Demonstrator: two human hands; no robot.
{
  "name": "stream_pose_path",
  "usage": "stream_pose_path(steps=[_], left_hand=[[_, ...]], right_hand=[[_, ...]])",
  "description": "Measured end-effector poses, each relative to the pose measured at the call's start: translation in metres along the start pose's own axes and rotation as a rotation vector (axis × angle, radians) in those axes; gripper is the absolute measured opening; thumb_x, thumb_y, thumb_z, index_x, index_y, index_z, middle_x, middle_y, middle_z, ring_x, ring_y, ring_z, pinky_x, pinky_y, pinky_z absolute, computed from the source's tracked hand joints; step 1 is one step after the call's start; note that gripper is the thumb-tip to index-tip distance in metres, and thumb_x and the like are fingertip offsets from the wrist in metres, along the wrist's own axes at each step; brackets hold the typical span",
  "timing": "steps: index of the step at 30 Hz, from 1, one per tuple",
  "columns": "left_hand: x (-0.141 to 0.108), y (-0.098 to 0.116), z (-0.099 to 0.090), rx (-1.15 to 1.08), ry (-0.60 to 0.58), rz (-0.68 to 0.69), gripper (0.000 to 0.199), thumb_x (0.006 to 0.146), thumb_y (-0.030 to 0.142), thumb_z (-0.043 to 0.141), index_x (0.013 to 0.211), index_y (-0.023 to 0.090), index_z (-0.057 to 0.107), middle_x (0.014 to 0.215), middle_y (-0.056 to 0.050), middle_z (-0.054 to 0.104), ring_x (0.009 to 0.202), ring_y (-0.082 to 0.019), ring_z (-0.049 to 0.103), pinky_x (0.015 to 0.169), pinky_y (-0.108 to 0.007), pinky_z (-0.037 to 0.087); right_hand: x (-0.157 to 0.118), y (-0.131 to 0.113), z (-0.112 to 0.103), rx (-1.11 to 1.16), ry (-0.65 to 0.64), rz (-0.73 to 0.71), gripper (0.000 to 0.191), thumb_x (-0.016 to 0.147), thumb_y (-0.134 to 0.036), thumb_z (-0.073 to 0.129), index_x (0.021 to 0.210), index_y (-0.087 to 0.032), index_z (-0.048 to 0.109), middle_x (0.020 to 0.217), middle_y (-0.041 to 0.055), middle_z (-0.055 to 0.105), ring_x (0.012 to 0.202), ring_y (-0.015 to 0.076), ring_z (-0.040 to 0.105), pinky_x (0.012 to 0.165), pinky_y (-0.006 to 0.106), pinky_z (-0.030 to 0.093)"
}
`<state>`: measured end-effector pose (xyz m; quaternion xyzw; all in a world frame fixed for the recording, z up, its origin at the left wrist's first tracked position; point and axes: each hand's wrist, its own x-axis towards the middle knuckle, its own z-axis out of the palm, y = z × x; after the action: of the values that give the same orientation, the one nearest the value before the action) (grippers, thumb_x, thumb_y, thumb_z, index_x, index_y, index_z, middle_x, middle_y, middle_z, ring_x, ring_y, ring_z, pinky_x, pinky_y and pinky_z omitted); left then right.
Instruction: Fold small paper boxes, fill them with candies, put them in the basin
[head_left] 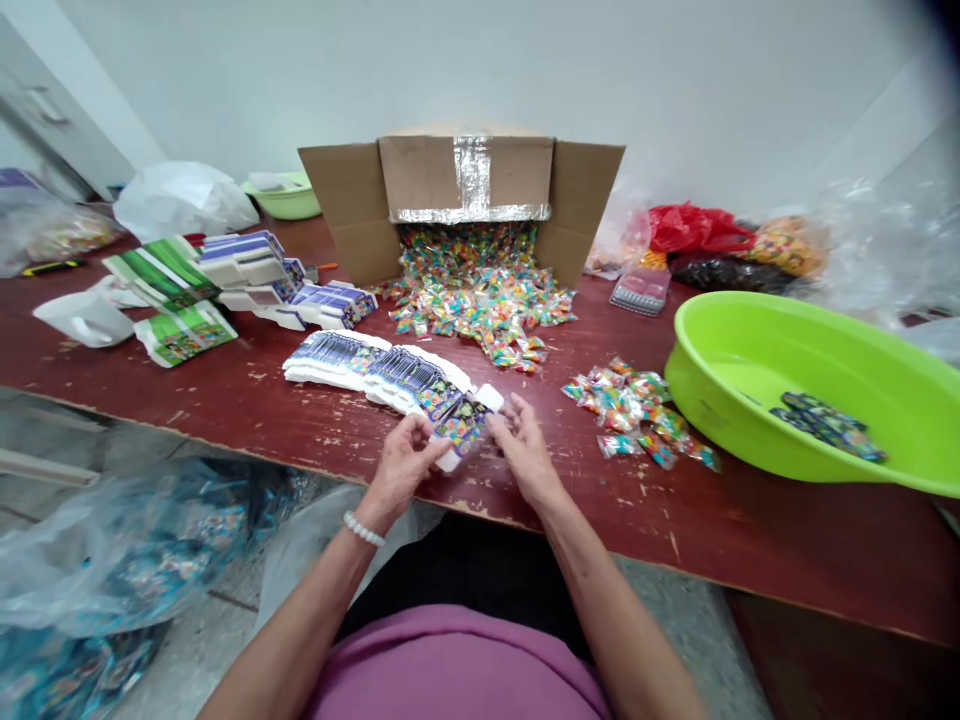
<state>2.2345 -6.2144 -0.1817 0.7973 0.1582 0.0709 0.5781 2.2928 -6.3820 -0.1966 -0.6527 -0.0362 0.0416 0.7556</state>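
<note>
Both hands are at one small dark, colourfully printed carton [463,424] with white end flaps, over the table's front part. My left hand [403,462] pinches its lower left end between thumb and fingers. My right hand [527,447] has thumb and fingers on its right side, by the raised white flap. Just beyond and to the left, a fanned row of flat cartons [405,376] lies on the red table [300,425]. Small wrapped candies [626,405] lie in a loose pile to the right of my right hand.
An open cardboard box [345,210] spills candies [480,300] at the back centre. A green basin [720,400] with dark packets stands right. Stacked cartons [251,265] and a white scoop [86,318] are left. Red and clear bags [694,228] lie back right.
</note>
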Motion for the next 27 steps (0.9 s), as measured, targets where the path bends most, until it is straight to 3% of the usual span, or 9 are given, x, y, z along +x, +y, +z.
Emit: stream_pose_path(steps=[3,6,9,12,16,19,22,25,27], left_hand=[[-0.021,0.010,-0.003,-0.409,-0.340,-0.155,0.039,0.070,0.036,0.079,0.095,0.019,0.053,0.085,-0.002,0.068,0.067,-0.014,0.064,0.056,-0.020,0.046],[-0.033,0.023,-0.005,-0.622,-0.703,-0.247,0.046,0.075,0.040,0.076,0.111,0.015,0.062,0.105,-0.013,0.070,0.092,-0.021,0.068,0.083,-0.031,0.052],[-0.037,0.030,-0.002,-0.649,-0.870,-0.248,0.043,0.074,0.044,0.075,0.099,0.010,0.070,0.092,-0.015,0.071,0.082,-0.022,0.069,0.077,-0.031,0.052],[-0.040,0.029,0.003,-0.640,-0.874,-0.217,0.043,0.063,0.045,0.083,0.087,0.012,0.071,0.078,-0.010,0.068,0.068,-0.020,0.065,0.063,-0.027,0.049],[-0.044,0.027,0.005,-0.572,-0.793,-0.141,0.041,0.062,0.044,0.083,0.086,0.012,0.071,0.074,-0.009,0.068,0.067,-0.019,0.064,0.062,-0.026,0.047],[-0.046,0.029,0.003,-0.540,-0.754,-0.135,0.033,0.066,0.040,0.081,0.079,0.012,0.072,0.069,-0.008,0.068,0.064,-0.017,0.064,0.063,-0.025,0.048],[-0.048,0.033,0.002,-0.534,-0.673,-0.162,0.028,0.069,0.036,0.081,0.074,0.011,0.071,0.066,-0.007,0.068,0.058,-0.015,0.063,0.060,-0.024,0.050],[-0.051,0.036,0.004,-0.559,-0.591,-0.198,0.032,0.070,0.036,0.081,0.088,0.011,0.072,0.075,-0.009,0.071,0.060,-0.017,0.066,0.057,-0.027,0.053],[-0.052,0.037,0.006,-0.584,-0.534,-0.219,0.034,0.070,0.036,0.082,0.092,0.012,0.071,0.075,-0.008,0.071,0.059,-0.018,0.065,0.055,-0.029,0.054]], right_hand=[[-0.006,-0.008,0.003,0.262,-0.084,0.075,0.049,0.074,-0.043,0.073,0.113,-0.018,0.059,0.097,0.0067,0.072,0.079,0.0190,0.067,0.071,0.031,0.055],[-0.019,-0.027,0.001,0.215,-0.189,0.064,0.035,0.075,-0.037,0.074,0.104,-0.019,0.063,0.083,0.0017,0.071,0.066,0.0140,0.063,0.061,0.024,0.052],[-0.034,-0.042,0.000,0.209,-0.343,0.091,0.034,0.080,-0.040,0.070,0.109,-0.022,0.062,0.086,0.0013,0.070,0.062,0.0127,0.061,0.055,0.023,0.051],[-0.044,-0.049,0.000,0.254,-0.447,0.107,0.043,0.082,-0.043,0.069,0.119,-0.025,0.058,0.093,0.0017,0.069,0.063,0.0122,0.063,0.055,0.023,0.052],[-0.050,-0.049,0.000,0.201,-0.489,0.119,0.071,0.081,-0.046,0.070,0.143,-0.034,0.037,0.115,0.0039,0.066,0.049,0.0083,0.057,0.043,0.023,0.048],[-0.051,-0.044,0.000,0.128,-0.400,0.005,0.083,0.075,-0.039,0.077,0.146,-0.032,0.034,0.125,0.0068,0.062,0.081,0.0165,0.067,0.067,0.030,0.058],[-0.052,-0.042,0.000,0.079,-0.299,-0.092,0.083,0.071,-0.032,0.079,0.143,-0.028,0.038,0.130,0.0097,0.059,0.107,0.0222,0.062,0.088,0.036,0.055],[-0.055,-0.044,-0.001,0.046,-0.233,-0.080,0.080,0.069,-0.032,0.079,0.139,-0.028,0.041,0.132,0.0102,0.057,0.106,0.0216,0.061,0.076,0.032,0.058],[-0.057,-0.044,-0.001,0.042,-0.258,0.000,0.069,0.072,-0.036,0.078,0.133,-0.027,0.049,0.122,0.0087,0.063,0.091,0.0192,0.064,0.061,0.026,0.056]])
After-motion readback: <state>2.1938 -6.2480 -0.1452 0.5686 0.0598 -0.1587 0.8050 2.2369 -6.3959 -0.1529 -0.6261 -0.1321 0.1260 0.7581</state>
